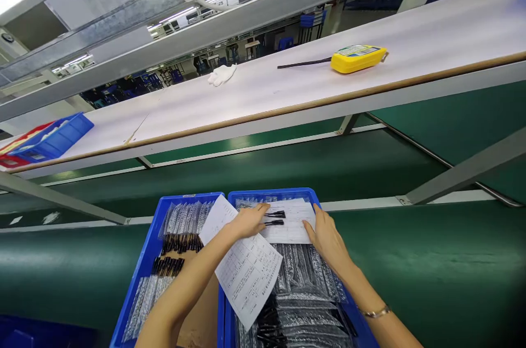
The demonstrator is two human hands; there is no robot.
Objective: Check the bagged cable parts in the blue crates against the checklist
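My left hand (pixel 249 221) is closed over the right blue bin, around thin pieces with black ends (pixel 275 218) that stick out to the right over a white sheet. The printed sheet of paper (pixel 290 227) lies on the bin's contents. At its right edge my right hand (pixel 326 232) grips it, thumb on top. A second printed sheet (pixel 249 274) lies slanted under my left forearm. Beneath the papers are clear-bagged pieces with black ends (pixel 304 271), filling the right blue bin (pixel 273 193).
A left blue bin (pixel 143 260) holds two rows of bagged pieces on cardboard. Both bins stand on the green surface (pixel 444 260). A white shelf (pixel 263 90) beyond carries a yellow bottle (pixel 357 58), a white glove (pixel 222 75) and a small blue bin (pixel 61 137). Slanted metal struts flank the bins.
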